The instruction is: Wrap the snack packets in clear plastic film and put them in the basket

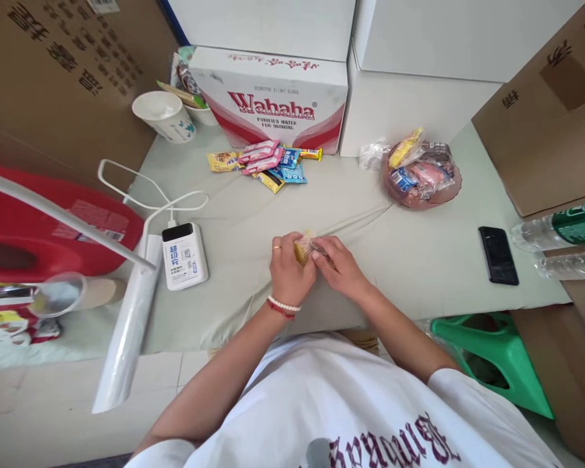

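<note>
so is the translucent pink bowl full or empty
Full: the translucent pink bowl has colourful wrapped snacks heaped above its rim.

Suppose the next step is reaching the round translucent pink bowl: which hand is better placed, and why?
Probably the right hand: it is nearer the pink bowl than the left hand, though both touch the small yellow plastic packet.

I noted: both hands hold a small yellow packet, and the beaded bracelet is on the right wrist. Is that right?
The side is wrong: the head view shows the beaded bracelet on the left wrist. The left hand and right hand do hold the small yellow packet.
</note>
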Demonstrator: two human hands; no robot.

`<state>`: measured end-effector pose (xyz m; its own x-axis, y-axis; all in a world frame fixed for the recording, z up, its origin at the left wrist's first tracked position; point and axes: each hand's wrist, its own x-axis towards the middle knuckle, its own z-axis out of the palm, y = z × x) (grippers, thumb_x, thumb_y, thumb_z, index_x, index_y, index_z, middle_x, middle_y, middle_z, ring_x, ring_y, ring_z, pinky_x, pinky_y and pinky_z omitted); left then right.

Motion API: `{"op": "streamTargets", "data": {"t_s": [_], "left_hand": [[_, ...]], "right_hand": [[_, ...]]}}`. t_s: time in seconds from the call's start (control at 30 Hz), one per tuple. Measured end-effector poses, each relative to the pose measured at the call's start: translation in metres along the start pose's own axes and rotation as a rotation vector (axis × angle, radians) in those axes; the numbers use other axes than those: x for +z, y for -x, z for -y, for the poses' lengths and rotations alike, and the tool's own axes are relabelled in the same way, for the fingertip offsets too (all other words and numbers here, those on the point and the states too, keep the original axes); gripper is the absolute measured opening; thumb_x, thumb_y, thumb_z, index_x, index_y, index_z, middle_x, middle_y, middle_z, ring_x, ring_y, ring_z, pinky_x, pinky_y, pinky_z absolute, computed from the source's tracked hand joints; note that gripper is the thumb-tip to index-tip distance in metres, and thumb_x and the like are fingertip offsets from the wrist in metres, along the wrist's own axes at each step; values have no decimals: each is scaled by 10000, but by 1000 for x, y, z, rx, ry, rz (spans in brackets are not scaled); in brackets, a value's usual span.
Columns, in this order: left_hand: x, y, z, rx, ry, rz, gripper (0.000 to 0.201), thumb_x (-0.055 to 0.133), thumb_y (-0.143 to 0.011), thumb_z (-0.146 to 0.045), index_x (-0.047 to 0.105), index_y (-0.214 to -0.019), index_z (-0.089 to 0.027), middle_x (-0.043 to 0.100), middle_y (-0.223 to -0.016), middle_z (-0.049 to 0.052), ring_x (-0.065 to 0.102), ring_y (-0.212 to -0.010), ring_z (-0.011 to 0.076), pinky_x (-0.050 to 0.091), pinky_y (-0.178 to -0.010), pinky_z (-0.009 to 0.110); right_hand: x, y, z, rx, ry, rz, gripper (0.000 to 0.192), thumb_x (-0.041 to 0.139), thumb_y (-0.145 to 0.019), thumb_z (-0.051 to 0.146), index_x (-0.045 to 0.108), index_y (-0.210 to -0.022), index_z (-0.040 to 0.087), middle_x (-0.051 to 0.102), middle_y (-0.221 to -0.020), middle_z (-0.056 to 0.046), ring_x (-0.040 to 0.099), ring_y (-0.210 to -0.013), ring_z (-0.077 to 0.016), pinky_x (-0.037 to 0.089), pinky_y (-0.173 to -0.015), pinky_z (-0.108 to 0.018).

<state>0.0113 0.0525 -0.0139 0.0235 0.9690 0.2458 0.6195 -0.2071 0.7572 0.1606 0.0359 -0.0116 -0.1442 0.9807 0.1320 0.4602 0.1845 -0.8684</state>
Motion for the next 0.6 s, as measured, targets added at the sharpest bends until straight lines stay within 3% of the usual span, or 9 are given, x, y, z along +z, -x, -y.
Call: {"op": "streamTargets", "data": {"t_s": [0.07, 0.17, 0.27, 0.33, 0.4, 0.47, 0.53, 0.6], "left_hand": [[-4, 8, -9, 122, 191, 34, 589, 630, -857, -275, 439, -1406, -181, 621, -1154, 106, 649, -1074, 234, 600, -918, 414], [-7, 18, -21, 221, 421, 216, 729, 600, -865, -178, 305, -1530, -226, 640, -1269, 107, 646, -1219, 222, 590, -1011, 415], [-18, 25, -19, 201, 525, 342, 701, 595, -896, -178, 320, -1538, -248, 602, -1383, 139, 609, -1318, 248, 612, -983, 406], [-35, 32, -5, 161, 500, 350, 625, 610, -916, -211, 385, -1498, -245, 599, -1378, 144, 649, -1252, 242, 620, -959, 404], [-59, 42, 19, 79, 419, 343, 517, 608, -935, -238, 456, -1429, -227, 643, -1285, 126, 706, -1106, 212, 624, -933, 392], [-85, 57, 47, -32, 294, 326, 394, 608, -943, -283, 542, -1323, -200, 677, -1181, 110, 717, -1052, 215, 624, -919, 391], [-107, 74, 73, -136, 178, 318, 313, 613, -936, -351, 604, -1203, -187, 692, -1110, 99, 723, -1005, 224, 630, -891, 394], [-122, 89, 92, -218, 116, 320, 311, 593, -936, -395, 623, -1164, -186, 694, -1093, 98, 729, -979, 231, 638, -855, 392]], "right_hand": [[2, 8, -3, 62, -143, -44, 443, 520, -1012, 491, 590, -1347, 210, 607, -1327, -148, 607, -1211, -244, 547, -981, -390], [-3, 18, -13, 212, -310, -137, 447, 551, -992, 541, 614, -1298, 221, 677, -1280, -113, 640, -1192, -250, 532, -1019, -408], [-36, 22, -27, 297, -404, -320, 390, 620, -950, 530, 644, -1203, 234, 730, -1190, -72, 680, -1123, -232, 523, -1039, -410], [-85, 20, -40, 275, -427, -514, 377, 733, -875, 474, 633, -1168, 258, 729, -1173, -44, 695, -1077, -204, 549, -993, -386], [-151, 14, -53, 205, -419, -738, 449, 843, -763, 398, 599, -1123, 286, 725, -1092, -4, 714, -961, -177, 592, -871, -354], [-220, 2, -66, 184, -358, -857, 439, 873, -713, 362, 592, -1041, 281, 714, -989, 12, 716, -849, -168, 609, -770, -343], [-274, -14, -78, 264, -299, -804, 356, 852, -738, 363, 609, -979, 264, 712, -946, -5, 710, -789, -171, 612, -702, -344], [-303, -34, -87, 410, -210, -641, 260, 806, -788, 350, 640, -955, 240, 719, -925, -34, 702, -759, -177, 607, -674, -352]]}}
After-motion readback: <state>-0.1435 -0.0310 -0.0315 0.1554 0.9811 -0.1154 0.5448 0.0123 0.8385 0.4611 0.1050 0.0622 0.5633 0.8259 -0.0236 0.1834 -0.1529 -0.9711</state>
